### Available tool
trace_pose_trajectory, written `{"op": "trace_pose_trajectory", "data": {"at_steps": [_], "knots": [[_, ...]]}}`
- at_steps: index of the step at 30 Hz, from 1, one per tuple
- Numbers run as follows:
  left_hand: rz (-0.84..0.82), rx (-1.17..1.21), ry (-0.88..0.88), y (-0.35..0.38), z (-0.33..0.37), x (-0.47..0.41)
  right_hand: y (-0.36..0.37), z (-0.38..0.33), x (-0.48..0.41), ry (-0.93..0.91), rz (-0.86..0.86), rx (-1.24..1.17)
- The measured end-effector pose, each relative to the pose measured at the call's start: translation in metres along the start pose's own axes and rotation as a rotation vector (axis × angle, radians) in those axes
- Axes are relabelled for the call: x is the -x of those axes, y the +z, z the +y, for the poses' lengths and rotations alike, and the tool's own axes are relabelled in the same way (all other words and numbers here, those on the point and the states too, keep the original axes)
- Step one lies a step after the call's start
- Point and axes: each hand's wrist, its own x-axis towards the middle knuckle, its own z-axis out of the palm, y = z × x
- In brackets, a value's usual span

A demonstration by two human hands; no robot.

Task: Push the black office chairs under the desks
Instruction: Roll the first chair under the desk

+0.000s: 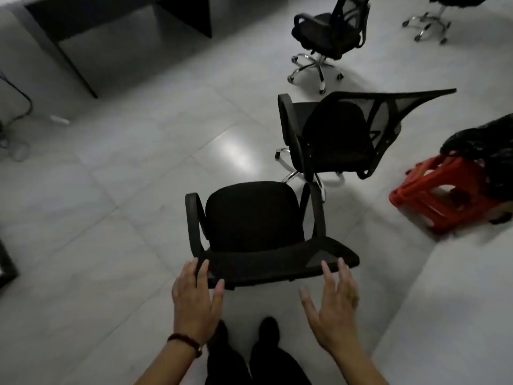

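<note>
Grey tiled floor (116, 168) fills the view. Beyond the nearest chair (255, 218), far to its upper left, stands the dark desk (116, 26), well apart from it. A second black chair (338, 134) stands just beyond the nearest chair's right armrest; a third (327, 34) sits farther off, and a fourth (441, 12) is cut by the top edge. A red stool (438, 195) lies on its side to the right of the nearest chair. My left hand (194, 298) and right hand (333, 309) are spread flat, fingers loose, at the top edge of the nearest chair's backrest, grasping nothing; actual contact cannot be told.
</note>
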Motion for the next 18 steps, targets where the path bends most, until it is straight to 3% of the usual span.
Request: {"op": "trace_pose_trajectory", "data": {"at_steps": [5,18], "knots": [[-0.167,-0.24,0.075,0.024,0.012,-0.028,0.01,0.007,-0.061,-0.063,-0.268,0.273],[-0.051,-0.285,-0.031,0.021,-0.003,-0.059,0.022,-0.023,-0.117,-0.217,-0.407,0.323]]}}
